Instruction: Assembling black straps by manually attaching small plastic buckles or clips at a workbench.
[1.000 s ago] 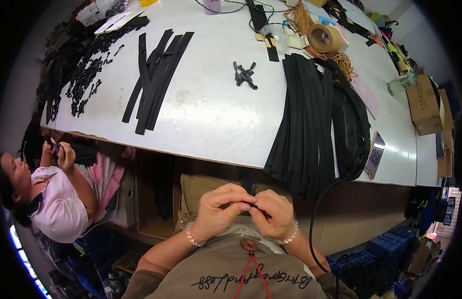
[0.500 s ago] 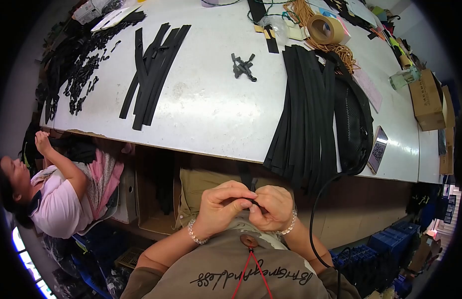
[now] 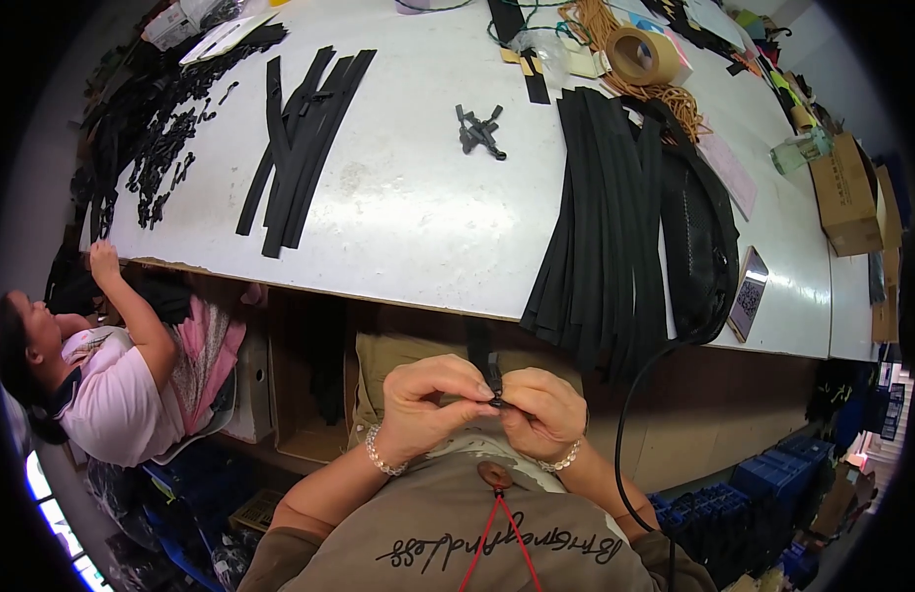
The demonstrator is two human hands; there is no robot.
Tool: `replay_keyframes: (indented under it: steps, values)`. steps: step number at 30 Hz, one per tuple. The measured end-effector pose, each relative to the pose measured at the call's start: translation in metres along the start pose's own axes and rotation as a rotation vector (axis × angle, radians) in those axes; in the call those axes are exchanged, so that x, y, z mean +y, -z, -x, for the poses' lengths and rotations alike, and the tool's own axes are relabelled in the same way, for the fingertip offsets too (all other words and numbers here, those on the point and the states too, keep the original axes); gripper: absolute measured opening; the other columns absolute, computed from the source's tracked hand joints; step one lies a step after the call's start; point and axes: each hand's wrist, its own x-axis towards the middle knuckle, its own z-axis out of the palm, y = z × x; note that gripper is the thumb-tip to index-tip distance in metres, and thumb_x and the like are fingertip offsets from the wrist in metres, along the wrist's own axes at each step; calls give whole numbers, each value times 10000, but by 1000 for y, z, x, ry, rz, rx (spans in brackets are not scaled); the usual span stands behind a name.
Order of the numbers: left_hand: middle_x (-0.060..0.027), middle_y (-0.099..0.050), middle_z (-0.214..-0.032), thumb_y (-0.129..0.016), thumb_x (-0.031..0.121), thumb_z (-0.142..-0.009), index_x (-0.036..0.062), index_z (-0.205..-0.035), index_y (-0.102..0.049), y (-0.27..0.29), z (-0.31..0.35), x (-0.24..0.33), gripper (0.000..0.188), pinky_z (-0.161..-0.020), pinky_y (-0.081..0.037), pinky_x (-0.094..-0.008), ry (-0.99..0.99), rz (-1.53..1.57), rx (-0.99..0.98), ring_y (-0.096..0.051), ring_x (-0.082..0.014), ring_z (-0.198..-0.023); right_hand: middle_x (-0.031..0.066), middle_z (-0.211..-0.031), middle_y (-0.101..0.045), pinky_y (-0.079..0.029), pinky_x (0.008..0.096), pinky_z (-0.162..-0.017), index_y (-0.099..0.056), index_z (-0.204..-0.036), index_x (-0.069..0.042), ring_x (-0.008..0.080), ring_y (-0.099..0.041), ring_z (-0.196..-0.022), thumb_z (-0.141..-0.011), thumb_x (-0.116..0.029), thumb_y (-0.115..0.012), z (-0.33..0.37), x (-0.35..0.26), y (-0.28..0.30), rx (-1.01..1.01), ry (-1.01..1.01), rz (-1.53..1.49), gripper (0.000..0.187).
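Close in front of my body, my left hand and my right hand meet with fingertips pinched. Between them is the end of a black zipper strip, which runs up toward the table edge. A small black zipper pull stands up between my fingertips; how it joins the strip is hidden. On the white table lies a small pile of black zipper pulls. Left of it several loose black strips cross one another. A thick bundle of black strips hangs over the front edge at right.
A black bag and a phone lie right of the bundle. Farther back are a tape roll, orange cord and a cardboard box. Scattered black pulls lie far left, where another person sits. A black cable hangs at right.
My hands have shifted slightly, and the black pull now shows upright between my fingertips. The other person's hand has lowered to the table's left edge.
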Motion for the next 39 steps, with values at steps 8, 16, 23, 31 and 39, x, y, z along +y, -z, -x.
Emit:
replay_keyframes:
  steps: [8, 16, 23, 31, 39]
  values:
    - [-72, -634, -835, -711, -34, -718, 4, -877, -676, 3, -3, 6, 168, -664, -487, -241, 131, -190, -87, -596, -143, -790, 100, -713, -583, -434, 290, -475, -595, -805, 0, 219, -555, -539, -700, 15, -644, -10, -6, 2, -68, -89, 31, 117]
    - [-88, -616, -901, -669, -35, -764, -6, -924, -648, -2, 8, 3, 163, -692, -484, -227, 128, -64, -88, -583, -130, -806, 76, -648, -530, -396, 307, -414, -537, -734, -30, 224, -503, -472, -658, 11, -613, -13, 1, 0, -124, 98, 53, 115]
    - [-82, -626, -871, -680, -12, -762, 5, -904, -658, -7, 8, 2, 144, -672, -476, -232, 77, -118, -80, -587, -145, -784, 73, -637, -518, -385, 307, -400, -529, -701, -32, 207, -487, -448, -659, -9, -595, -7, -1, -5, -21, 131, 96, 81]
    - [-94, -647, -812, -741, -34, -687, -2, -849, -664, -3, 2, 6, 182, -639, -485, -245, 16, -89, -43, -615, -161, -723, 103, -740, -568, -449, 310, -473, -570, -766, -9, 235, -543, -530, -685, -3, -619, -6, 2, -7, 59, 120, -6, 96]
    - [-103, -654, -797, -702, -86, -685, -1, -789, -643, 3, 2, -1, 148, -643, -506, -266, -102, -80, -58, -635, -194, -729, 107, -760, -577, -464, 308, -502, -581, -815, -1, 242, -567, -566, -686, 2, -636, -3, 3, -6, 39, 86, -54, 140]
